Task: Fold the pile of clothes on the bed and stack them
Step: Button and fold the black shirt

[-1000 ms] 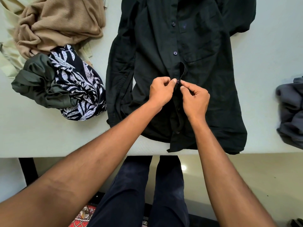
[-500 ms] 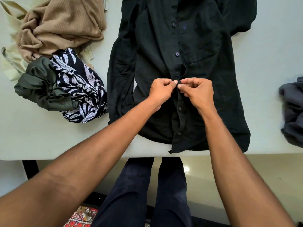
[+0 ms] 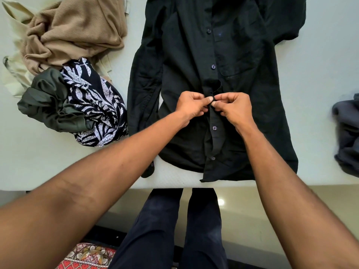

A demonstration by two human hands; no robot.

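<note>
At the near edge of the bed (image 3: 320, 55), a black shirt (image 3: 184, 55) is laid flat, front up, with its hem toward the near side and its collar end cut off by the far border of the view. The placket is pinched at mid-height by both hands. The left hand (image 3: 191, 105) is closed on the fabric edge from the left, thumb against forefinger. The right hand (image 3: 233, 107) is closed on it from the right in the same manner, and the fingertips of the two hands nearly meet. A small gap in the placket is seen just beyond the hands. Buttons (image 3: 214, 128) are visible along the placket, both farther up and nearer the hem. A chest pocket (image 3: 240, 61) is seen to the right of the placket. The sleeve (image 3: 143, 94) on the left is laid along the body, and its cuff (image 3: 148, 170) is hung over the near edge.

To the left, a pile is formed by a beige knit garment (image 3: 77, 32), a cream garment (image 3: 15, 74), an olive garment (image 3: 46, 101) and a leaf-print garment (image 3: 97, 101), the last lying just beside the sleeve. At the right border, well apart from the shirt, a grey garment (image 3: 347, 133) is partly seen. Below the bed edge, dark trousers (image 3: 165, 230), a pale floor (image 3: 252, 220) and a red patterned rug (image 3: 85, 257) are shown.
</note>
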